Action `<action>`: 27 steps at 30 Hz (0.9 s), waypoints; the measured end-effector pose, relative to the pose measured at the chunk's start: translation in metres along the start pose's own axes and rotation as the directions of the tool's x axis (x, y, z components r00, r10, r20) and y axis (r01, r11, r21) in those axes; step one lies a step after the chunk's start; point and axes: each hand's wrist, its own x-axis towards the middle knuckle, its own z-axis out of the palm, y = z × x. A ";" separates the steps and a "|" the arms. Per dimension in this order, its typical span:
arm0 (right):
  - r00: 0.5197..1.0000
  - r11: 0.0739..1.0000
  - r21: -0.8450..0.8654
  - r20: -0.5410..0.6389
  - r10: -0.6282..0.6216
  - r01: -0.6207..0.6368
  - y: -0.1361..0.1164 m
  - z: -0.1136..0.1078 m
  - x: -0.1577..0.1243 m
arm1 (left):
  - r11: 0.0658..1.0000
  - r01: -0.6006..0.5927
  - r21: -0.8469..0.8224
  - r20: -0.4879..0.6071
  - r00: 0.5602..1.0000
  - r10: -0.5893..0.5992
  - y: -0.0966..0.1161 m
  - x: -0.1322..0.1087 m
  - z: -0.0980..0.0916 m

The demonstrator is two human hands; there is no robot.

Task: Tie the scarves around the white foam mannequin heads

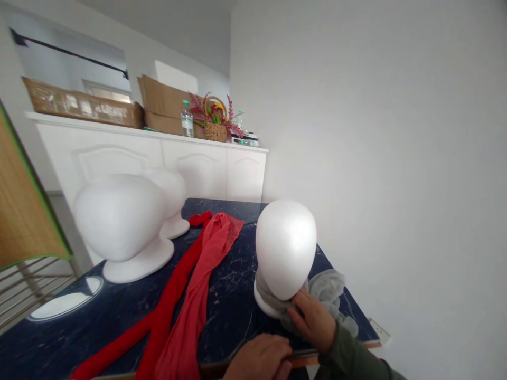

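A white mannequin head [285, 248] stands upright near the right end of the dark blue marbled table [233, 279]. Around its neck lies a thin grey scarf [327, 290], bunched on the table to the right. My right hand [315, 319] is closed on the scarf under the front of the head, thumb and fingers against the neck. Lower down, at the table's near edge, my left hand [259, 359] has its fingers together and curled; whatever they may hold is hidden. To the left of the head stretch a bright red scarf [162, 311] and a coral-pink scarf [198, 301].
Two more white mannequin heads, a near one [121, 216] and a far one [170, 195], stand on the left. A round mirror-like disc [65, 303] lies nearby. Behind, a white cabinet [198, 158] carries cardboard boxes [166, 103], a bottle [187, 120] and a flower basket [216, 131]. A wall borders the right.
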 end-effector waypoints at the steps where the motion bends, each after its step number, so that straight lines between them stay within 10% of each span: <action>1: 0.999 0.999 0.011 -0.013 0.044 -0.044 -0.006 0.003 -0.005 | 0.995 0.097 0.015 -0.033 0.995 -0.096 0.003 0.005 0.006; 9: 0.936 0.950 0.069 -0.160 0.313 -0.305 -0.007 0.022 -0.049 | 0.771 0.588 -0.244 0.023 0.799 -0.601 -0.001 0.029 0.031; 19: 0.887 0.865 -0.199 -0.149 0.437 -0.460 0.010 0.020 -0.073 | 0.581 0.542 -0.608 -0.022 0.719 -0.694 -0.004 0.043 0.039; 23: 0.844 0.863 0.041 -0.190 0.502 -0.504 -0.007 0.046 -0.085 | 0.560 0.571 -0.600 -0.034 0.681 -0.731 -0.001 0.042 0.043; 27: 0.919 0.827 0.432 0.013 0.395 -0.361 -0.032 0.075 -0.088 | 0.545 0.536 -0.645 -0.074 0.666 -0.742 0.002 0.043 0.045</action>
